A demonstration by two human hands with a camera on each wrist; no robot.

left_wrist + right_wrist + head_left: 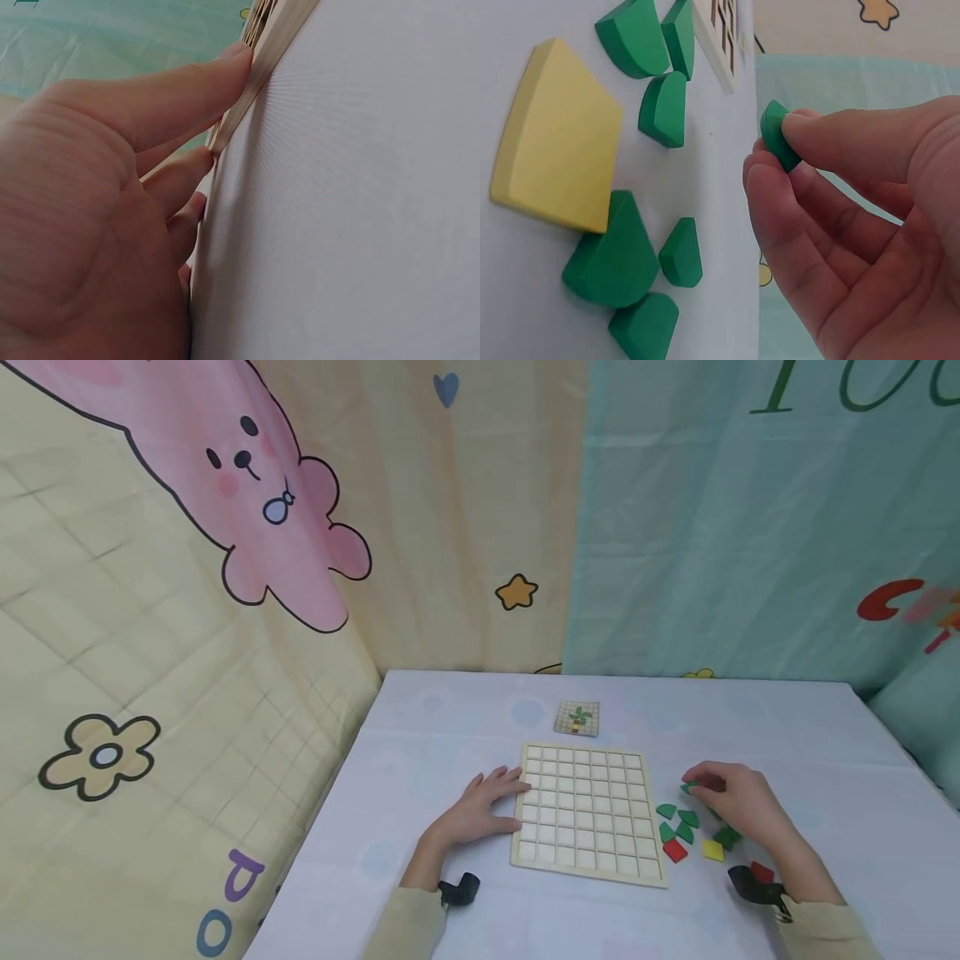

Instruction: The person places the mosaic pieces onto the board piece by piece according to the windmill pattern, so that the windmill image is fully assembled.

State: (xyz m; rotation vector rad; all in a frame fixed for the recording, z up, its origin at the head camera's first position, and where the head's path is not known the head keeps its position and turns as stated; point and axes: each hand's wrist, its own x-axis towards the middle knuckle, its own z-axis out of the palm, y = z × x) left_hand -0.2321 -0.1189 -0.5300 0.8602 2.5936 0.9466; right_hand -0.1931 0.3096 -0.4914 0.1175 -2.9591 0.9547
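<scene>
My left hand [480, 807] rests at the left edge of a square wooden grid board [585, 874], its thumb and fingertips touching the rim. In the left wrist view the fingers lie fairly straight against the board's side [259, 75]. Right of the board, my right hand [738, 797] pinches a small green quarter-circle block [774, 133] between thumb and fingers, raised off the table. Below that hand lie loose green blocks [685, 832], a yellow square block [713, 850] and a red square block [675, 851]. Another red block [762, 872] is partly hidden by the right wrist camera.
Behind the board lies a small pattern card [567, 718] with a green and yellow picture on a grid. A white cloth covers the table [450, 718]. Printed curtains [465, 527] hang behind it and along the left side.
</scene>
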